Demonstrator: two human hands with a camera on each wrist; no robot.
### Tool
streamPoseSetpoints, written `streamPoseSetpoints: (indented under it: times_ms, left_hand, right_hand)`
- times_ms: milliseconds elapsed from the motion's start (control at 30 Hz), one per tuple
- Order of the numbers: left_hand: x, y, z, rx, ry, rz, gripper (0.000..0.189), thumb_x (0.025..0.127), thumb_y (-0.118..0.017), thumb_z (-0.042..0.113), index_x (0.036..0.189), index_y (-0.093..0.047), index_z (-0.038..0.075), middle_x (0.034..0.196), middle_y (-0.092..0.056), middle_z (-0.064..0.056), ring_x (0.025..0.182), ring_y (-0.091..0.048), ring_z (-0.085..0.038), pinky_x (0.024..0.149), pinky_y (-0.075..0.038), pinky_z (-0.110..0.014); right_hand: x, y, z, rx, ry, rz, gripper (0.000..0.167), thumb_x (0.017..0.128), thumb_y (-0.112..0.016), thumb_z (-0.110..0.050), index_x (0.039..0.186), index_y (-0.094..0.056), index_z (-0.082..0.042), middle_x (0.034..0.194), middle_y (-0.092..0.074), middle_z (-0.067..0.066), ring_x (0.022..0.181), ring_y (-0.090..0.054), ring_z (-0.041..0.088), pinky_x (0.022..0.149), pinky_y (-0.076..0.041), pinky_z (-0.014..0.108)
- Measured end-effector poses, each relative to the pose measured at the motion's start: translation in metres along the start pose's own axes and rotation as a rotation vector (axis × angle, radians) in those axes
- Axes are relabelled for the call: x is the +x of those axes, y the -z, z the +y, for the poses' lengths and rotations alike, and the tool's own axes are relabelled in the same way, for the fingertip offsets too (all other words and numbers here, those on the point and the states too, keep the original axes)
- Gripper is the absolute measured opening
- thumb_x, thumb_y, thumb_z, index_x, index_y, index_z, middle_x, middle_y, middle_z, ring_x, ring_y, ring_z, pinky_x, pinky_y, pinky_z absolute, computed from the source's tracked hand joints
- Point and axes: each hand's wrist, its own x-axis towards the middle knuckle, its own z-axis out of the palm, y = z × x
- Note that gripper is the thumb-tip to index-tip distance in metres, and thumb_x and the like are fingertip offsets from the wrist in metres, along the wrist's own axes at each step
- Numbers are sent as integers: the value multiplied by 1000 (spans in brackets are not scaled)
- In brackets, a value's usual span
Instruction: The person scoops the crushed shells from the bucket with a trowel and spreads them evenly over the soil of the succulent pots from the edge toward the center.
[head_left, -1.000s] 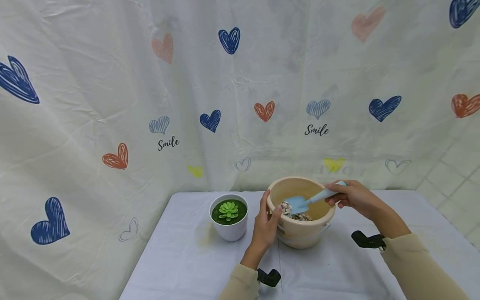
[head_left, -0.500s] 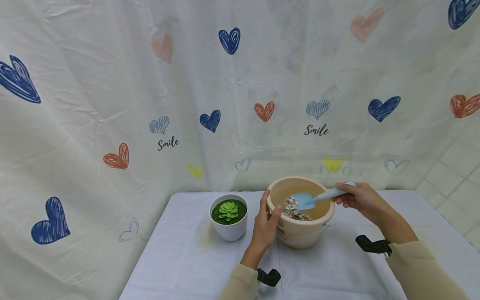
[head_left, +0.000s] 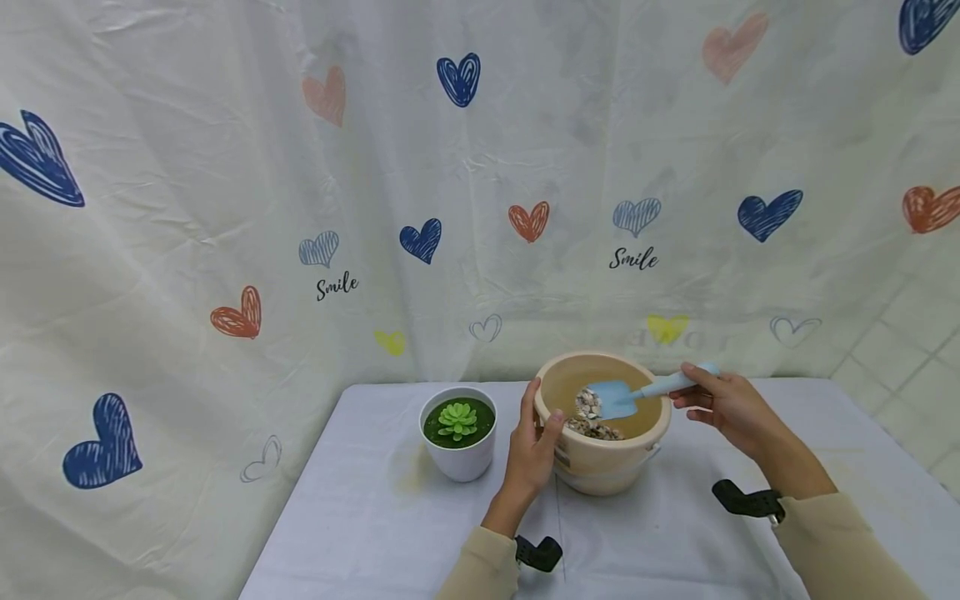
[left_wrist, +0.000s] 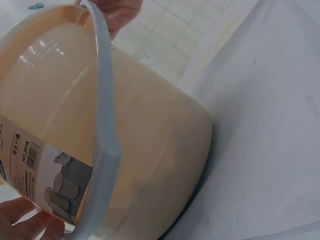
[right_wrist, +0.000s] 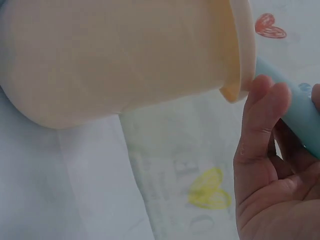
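Shifted slightly toward 3 o'clock since the earlier frame, the pale-blue trowel (head_left: 617, 399) has pebbles (head_left: 588, 404) at its tip inside the beige bucket (head_left: 609, 461) on the desk (head_left: 360, 525); the right hand (head_left: 723, 404) pinches its handle, and the left hand (head_left: 531, 454) grips the bucket's rim around 8 o'clock. With that pinch near the handle's end, the trowel could roll and spill pebbles; knocking the rim toward 3 o'clock could too.

1. The right hand (head_left: 726, 407) is farther right, away from the bucket (head_left: 603, 473).
2. The scoop (head_left: 615, 400) has shifted right with it, its blade now farther from the bucket's left rim.
3. The pale gravel (head_left: 588, 403) at the blade's tip sits farther right too.
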Motion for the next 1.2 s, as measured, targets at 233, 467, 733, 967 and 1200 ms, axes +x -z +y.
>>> streamPoseSetpoints:
  times_ms: [233, 467, 733, 967, 1200]
  left_hand:
    - [0, 0, 1, -2, 1, 4, 63, 105, -49, 48, 161, -22, 43, 157, -48, -7, 122, -67, -21, 93, -56, -31]
    - [-1, 0, 3, 7, 7, 9, 63, 104, -50, 49, 161, -23, 41, 155, -51, -7, 118, -69, -21, 92, -57, -32]
    - [1, 7, 8, 33, 19, -25, 66, 104, -50, 51, 162, -22, 38, 157, -49, -10, 130, -61, -27, 100, -55, -40]
    - [-6, 27, 29, 104, 61, -78, 69, 102, -52, 54, 162, -25, 35, 159, -47, -3, 141, -51, -22, 111, -46, -47]
    - [-15, 66, 67, 243, -17, -207, 65, 101, -57, 49, 157, -38, 21, 159, -46, -3, 140, -52, -30, 110, -47, -50]
  right_hand:
    - [-2, 2, 5, 84, 58, -14, 26, 107, -52, -36, 105, -74, -22, 96, -78, -7, 89, -75, 6, 78, -60, 23]
    - [-8, 1, 2, 191, 110, -9, 23, 107, -53, -30, 102, -74, -21, 97, -79, -3, 89, -77, 10, 80, -61, 23]
    - [-14, -5, -3, 187, 100, 28, 21, 105, -57, -32, 105, -74, -20, 97, -78, -5, 89, -77, 11, 80, -61, 23]
    - [-14, -8, -11, 194, 111, 60, 22, 104, -58, -34, 104, -75, -19, 93, -79, -4, 86, -77, 11, 78, -61, 23]
    - [-15, -14, -22, 254, 116, 67, 20, 104, -60, -32, 103, -73, -16, 91, -79, -2, 84, -78, 13, 77, -61, 24]
